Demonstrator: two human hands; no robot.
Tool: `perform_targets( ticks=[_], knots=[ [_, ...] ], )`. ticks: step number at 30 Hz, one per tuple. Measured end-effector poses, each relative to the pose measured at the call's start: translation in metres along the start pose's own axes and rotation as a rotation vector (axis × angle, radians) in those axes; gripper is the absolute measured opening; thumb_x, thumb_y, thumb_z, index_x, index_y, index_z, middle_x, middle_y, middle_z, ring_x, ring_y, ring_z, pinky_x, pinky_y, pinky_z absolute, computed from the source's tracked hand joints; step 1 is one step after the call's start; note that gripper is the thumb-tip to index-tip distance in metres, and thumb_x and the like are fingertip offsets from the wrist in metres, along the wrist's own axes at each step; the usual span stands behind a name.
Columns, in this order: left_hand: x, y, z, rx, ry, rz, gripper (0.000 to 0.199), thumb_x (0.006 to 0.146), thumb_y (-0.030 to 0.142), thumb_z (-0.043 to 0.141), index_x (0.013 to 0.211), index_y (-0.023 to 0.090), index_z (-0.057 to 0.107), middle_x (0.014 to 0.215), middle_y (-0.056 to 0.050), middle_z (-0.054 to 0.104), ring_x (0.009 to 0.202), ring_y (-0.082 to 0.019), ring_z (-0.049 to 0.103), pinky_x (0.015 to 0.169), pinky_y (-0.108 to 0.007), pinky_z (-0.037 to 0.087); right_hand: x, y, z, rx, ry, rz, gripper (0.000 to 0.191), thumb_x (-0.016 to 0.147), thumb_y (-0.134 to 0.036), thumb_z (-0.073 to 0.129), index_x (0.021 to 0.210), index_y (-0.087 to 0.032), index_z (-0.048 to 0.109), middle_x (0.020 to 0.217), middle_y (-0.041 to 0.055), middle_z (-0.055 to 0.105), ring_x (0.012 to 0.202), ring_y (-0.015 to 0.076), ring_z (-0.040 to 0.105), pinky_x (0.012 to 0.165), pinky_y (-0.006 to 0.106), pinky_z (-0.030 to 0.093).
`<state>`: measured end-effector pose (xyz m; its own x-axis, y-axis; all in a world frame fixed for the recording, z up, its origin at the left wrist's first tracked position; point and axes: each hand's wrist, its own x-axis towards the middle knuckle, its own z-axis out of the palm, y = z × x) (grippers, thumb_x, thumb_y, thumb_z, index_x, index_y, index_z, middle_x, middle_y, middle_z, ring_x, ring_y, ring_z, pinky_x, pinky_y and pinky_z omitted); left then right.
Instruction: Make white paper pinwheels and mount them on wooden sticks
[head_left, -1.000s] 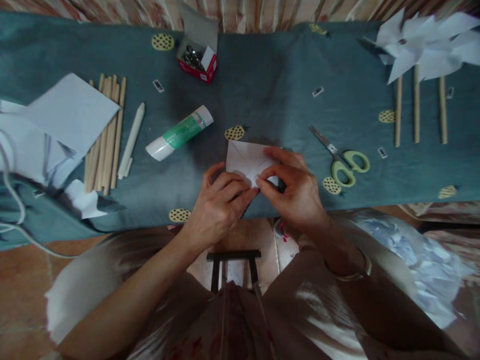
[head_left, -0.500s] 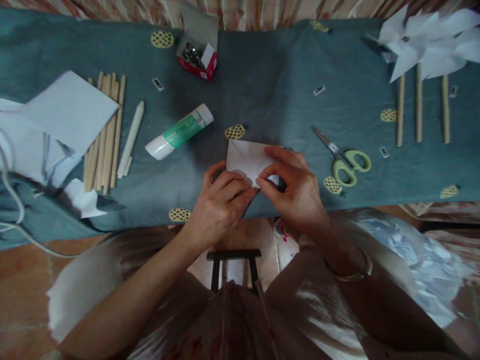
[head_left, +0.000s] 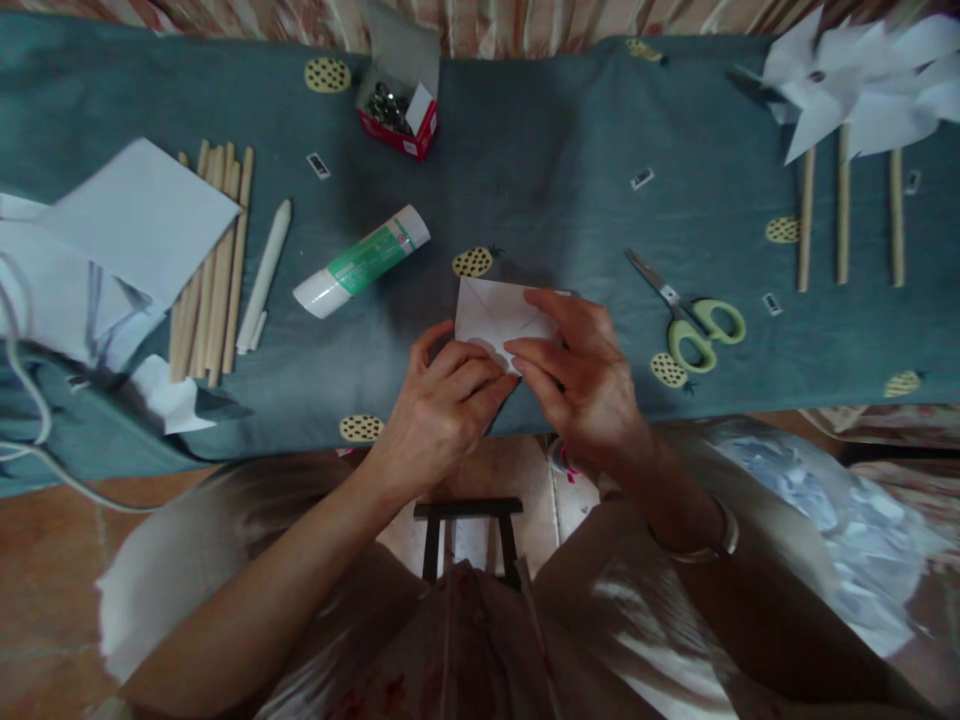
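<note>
A small piece of white paper (head_left: 487, 312) with diagonal crease lines lies at the near side of the table, between my two hands. My left hand (head_left: 446, 405) grips its near left edge, with thumb and fingers closed together. My right hand (head_left: 581, 365) has its fingers over the right part of the paper, thumb and fingertips pinching close to the near corner. The fingers hide the paper's right side and near edge. To the right of my right hand lie scissors (head_left: 679, 315) with green handles, and a green-and-white glue stick (head_left: 362, 262) lies beyond my left hand.
At the left are white paper sheets (head_left: 142, 215), several wooden sticks (head_left: 206, 270), and a white pen (head_left: 264, 275). A red box (head_left: 397, 125) of metal pieces stands at the back. White paper pinwheels (head_left: 825, 85) on sticks lie at the far right. A white cable (head_left: 34, 400) hangs over the left edge.
My right index finger has moved slightly left across the paper, and the right fingers lie closer together. My left hand and the paper stay nearly in place.
</note>
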<state>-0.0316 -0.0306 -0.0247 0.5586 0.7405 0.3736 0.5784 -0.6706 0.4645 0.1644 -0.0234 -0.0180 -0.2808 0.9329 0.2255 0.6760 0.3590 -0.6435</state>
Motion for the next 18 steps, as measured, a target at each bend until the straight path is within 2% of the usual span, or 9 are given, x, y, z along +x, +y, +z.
perform_targets(
  ticks=[4, 9, 13, 18],
  knots=[
    [0.000, 0.000, 0.001, 0.034, 0.034, 0.025, 0.013, 0.099, 0.019, 0.060, 0.108, 0.022, 0.069, 0.098, -0.001, 0.075, 0.103, -0.018, 0.066, 0.113, -0.050, 0.043, -0.003, -0.002, 0.004, -0.060, -0.005, -0.044, 0.020, 0.097, -0.021, 0.053, 0.102, -0.031, 0.069, 0.140, 0.0036, 0.061, 0.129, 0.0299, 0.055, 0.113, 0.051, 0.046],
    [-0.002, 0.000, 0.004, 0.064, 0.050, 0.032, 0.012, 0.100, 0.019, 0.057, 0.107, 0.023, 0.066, 0.096, 0.001, 0.073, 0.102, -0.017, 0.065, 0.114, -0.050, 0.042, -0.012, -0.004, 0.016, -0.153, 0.057, -0.137, 0.025, 0.100, -0.018, 0.046, 0.113, -0.024, 0.066, 0.139, 0.0118, 0.063, 0.129, 0.0292, 0.056, 0.109, 0.052, 0.048],
    [-0.001, 0.000, 0.004, 0.093, 0.058, 0.061, 0.009, 0.101, 0.021, 0.054, 0.103, 0.021, 0.064, 0.093, 0.001, 0.072, 0.100, -0.018, 0.065, 0.113, -0.050, 0.042, -0.017, -0.005, 0.025, -0.154, 0.067, -0.166, 0.030, 0.102, -0.015, 0.044, 0.126, -0.022, 0.061, 0.140, 0.0120, 0.063, 0.132, 0.0271, 0.054, 0.109, 0.053, 0.049],
    [0.000, 0.000, 0.004, 0.106, 0.086, 0.053, 0.012, 0.101, 0.020, 0.054, 0.098, 0.026, 0.064, 0.091, 0.004, 0.071, 0.100, -0.017, 0.066, 0.118, -0.046, 0.039, -0.019, -0.005, 0.031, -0.114, 0.056, -0.170, 0.034, 0.102, -0.016, 0.044, 0.133, -0.024, 0.058, 0.140, 0.0099, 0.063, 0.134, 0.0250, 0.054, 0.111, 0.048, 0.049]
  ],
)
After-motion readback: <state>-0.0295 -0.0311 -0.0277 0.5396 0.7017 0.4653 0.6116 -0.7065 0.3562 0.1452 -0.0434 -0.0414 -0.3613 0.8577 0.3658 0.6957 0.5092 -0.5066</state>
